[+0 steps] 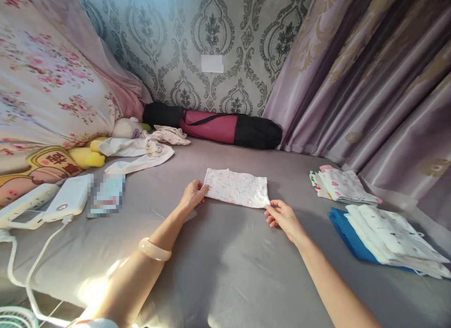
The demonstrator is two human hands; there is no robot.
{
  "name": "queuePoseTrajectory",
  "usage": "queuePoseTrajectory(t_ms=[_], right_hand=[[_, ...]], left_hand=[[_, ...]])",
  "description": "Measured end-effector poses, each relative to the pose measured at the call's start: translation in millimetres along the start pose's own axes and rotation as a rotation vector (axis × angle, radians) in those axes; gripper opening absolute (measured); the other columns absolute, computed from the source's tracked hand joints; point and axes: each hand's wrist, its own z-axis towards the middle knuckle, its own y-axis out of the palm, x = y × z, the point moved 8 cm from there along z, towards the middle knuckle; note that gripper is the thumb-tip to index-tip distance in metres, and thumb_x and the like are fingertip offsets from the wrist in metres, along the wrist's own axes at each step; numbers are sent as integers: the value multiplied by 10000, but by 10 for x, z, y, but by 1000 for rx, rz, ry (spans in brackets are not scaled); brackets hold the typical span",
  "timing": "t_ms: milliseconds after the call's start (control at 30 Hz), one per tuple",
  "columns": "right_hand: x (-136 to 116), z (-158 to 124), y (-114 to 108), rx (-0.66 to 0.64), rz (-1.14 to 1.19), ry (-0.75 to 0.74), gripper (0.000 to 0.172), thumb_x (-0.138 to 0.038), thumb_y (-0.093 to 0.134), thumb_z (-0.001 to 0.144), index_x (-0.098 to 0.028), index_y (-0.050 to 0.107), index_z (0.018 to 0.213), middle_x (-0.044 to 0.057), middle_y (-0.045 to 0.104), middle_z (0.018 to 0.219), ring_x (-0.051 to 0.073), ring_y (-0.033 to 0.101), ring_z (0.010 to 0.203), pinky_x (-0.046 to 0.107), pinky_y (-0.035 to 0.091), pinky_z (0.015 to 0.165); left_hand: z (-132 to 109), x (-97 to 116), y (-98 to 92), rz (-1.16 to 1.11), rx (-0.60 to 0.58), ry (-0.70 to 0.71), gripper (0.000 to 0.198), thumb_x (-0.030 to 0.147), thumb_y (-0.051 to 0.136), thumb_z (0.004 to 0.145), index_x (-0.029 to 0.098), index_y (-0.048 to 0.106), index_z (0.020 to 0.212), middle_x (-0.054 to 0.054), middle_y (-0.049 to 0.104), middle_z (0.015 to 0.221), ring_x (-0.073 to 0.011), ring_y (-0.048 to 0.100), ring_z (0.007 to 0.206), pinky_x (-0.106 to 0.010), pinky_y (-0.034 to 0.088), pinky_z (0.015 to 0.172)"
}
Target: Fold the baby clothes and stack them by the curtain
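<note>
A small white cloth (237, 189) with a faint print, seemingly folded, is stretched between my two hands just over the grey sheet. My left hand (193, 194), below a pale bangle on the forearm, pinches its left edge. At the near right corner, my right hand (283, 219) grips the fabric between thumb and fingers. The cloth is roughly rectangular, and its right corner is drawn to a point where I hold it. I cannot tell what kind of garment or cloth it is.
Folded clothes (391, 231) lie in a pile at the right, with a smaller folded stack (347, 184) behind. Crumpled white clothing (141, 154) is at the back left. A power bank (68, 199) with cables lies at the left. A black and maroon bag (211, 126) rests along the wall.
</note>
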Motion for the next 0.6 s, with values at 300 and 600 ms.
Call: queuePoseTrajectory(t_ms=[300, 600], right_hand=[[-48, 100, -184, 0, -517, 29, 150, -298, 540, 879, -191, 559, 775, -24, 603, 547, 88, 493, 386, 177, 298, 357], [-1007, 293, 927, 155, -1023, -737, 497, -260, 259, 991, -110, 485, 1408, 129, 412, 1524, 263, 298, 1442, 451, 200, 1181]], left_hand=[[-89, 182, -93, 409, 165, 35, 262, 397, 546, 877, 162, 555, 992, -97, 670, 924, -218, 643, 840, -293, 473, 705], [-32, 1049, 653, 746, 190, 581, 485, 243, 285, 982, 129, 371, 1446, -144, 361, 1548, -281, 207, 1475, -460, 185, 1189]])
